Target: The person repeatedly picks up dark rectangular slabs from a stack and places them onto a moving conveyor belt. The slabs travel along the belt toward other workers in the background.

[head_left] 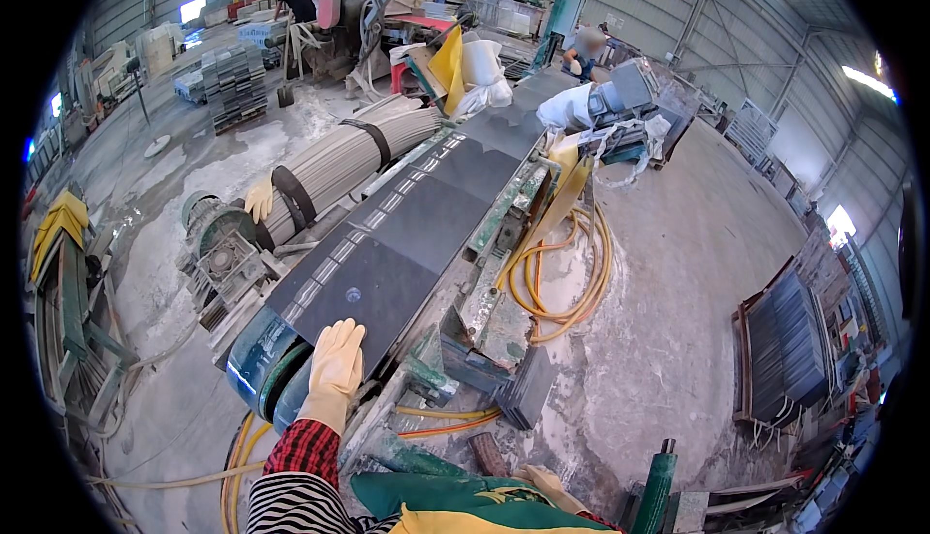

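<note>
Basically, left hand (335,367) in a pale glove lies flat on the near edge of the closest dark slab (387,277), fingers stretched out and nearly together, palm down, gripping nothing. That slab sits at the near end of the conveyor, just beyond the blue rounded end (254,364); more dark slabs (431,195) run on behind it in a row. Right hand (544,486), also gloved, is low by the green apron (436,491), partly covered; can't tell how its fingers stand or whether they hold anything. Strapped bundle of grey strips (354,164) left of the row, coiled yellow hoses (573,317) on the floor to the right.
</note>
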The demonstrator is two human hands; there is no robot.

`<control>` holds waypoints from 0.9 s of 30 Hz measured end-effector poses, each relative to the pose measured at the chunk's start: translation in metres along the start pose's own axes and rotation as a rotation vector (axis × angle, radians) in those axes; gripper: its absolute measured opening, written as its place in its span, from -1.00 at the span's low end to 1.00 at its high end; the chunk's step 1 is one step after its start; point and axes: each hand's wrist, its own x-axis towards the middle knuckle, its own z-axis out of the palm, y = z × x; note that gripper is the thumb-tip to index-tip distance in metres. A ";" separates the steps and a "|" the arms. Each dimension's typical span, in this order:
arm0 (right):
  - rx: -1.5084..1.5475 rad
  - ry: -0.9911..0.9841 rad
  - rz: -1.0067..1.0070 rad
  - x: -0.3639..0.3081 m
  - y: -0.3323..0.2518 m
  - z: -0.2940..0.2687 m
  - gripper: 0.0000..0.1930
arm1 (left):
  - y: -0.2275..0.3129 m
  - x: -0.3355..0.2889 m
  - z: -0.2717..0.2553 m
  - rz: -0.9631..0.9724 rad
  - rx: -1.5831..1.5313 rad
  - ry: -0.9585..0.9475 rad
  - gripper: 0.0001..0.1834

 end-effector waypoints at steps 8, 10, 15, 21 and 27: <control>-0.392 0.147 0.027 -0.043 -0.026 0.048 -0.50 | 0.001 -0.006 -0.003 -0.010 0.002 -0.004 -0.58; -0.438 0.145 0.021 -0.040 -0.024 0.044 -0.47 | 0.001 -0.006 -0.003 -0.008 -0.001 -0.006 -0.57; -0.461 0.138 -0.027 -0.041 -0.020 0.044 -0.46 | -0.001 -0.009 -0.005 -0.005 0.006 -0.013 -0.57; -0.398 0.181 -0.002 -0.052 -0.023 0.055 -0.44 | 0.000 -0.011 -0.007 -0.005 0.001 -0.012 -0.57; -0.544 0.145 -0.095 -0.051 -0.019 0.049 -0.44 | 0.001 -0.014 -0.009 -0.008 -0.023 -0.019 -0.56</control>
